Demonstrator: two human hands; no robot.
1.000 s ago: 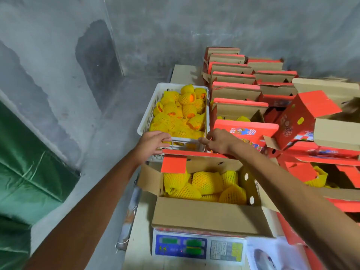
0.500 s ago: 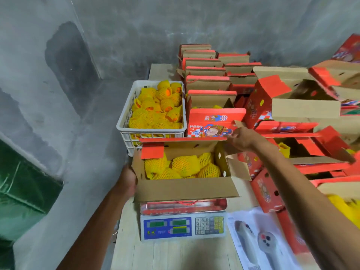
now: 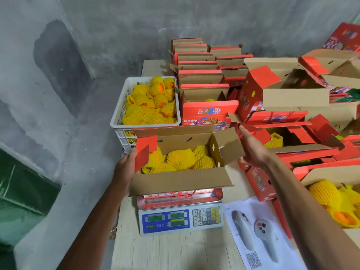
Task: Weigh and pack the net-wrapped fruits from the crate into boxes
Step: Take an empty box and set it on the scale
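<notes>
An open box [image 3: 181, 180] of net-wrapped fruits [image 3: 181, 157] sits on the scale [image 3: 180, 221], in front of the crate [image 3: 145, 123]. Both hands have left the crate for the box flaps, suggesting filling is finished. The left hand [image 3: 124, 170] presses the left flap; the right hand [image 3: 253, 151], fingers straight, touches the right flap.

Fruit-packing room: stacked gift boxes [image 3: 196, 75], weighing scale [image 3: 180, 219], bare concrete wall [image 3: 194, 20].

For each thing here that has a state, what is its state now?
box on the scale: open, flaps up, holds netted fruits
scale: switched on, loaded
white crate: still holds many fruits
left hand: touches the left flap
right hand: open, at the right flap
</notes>
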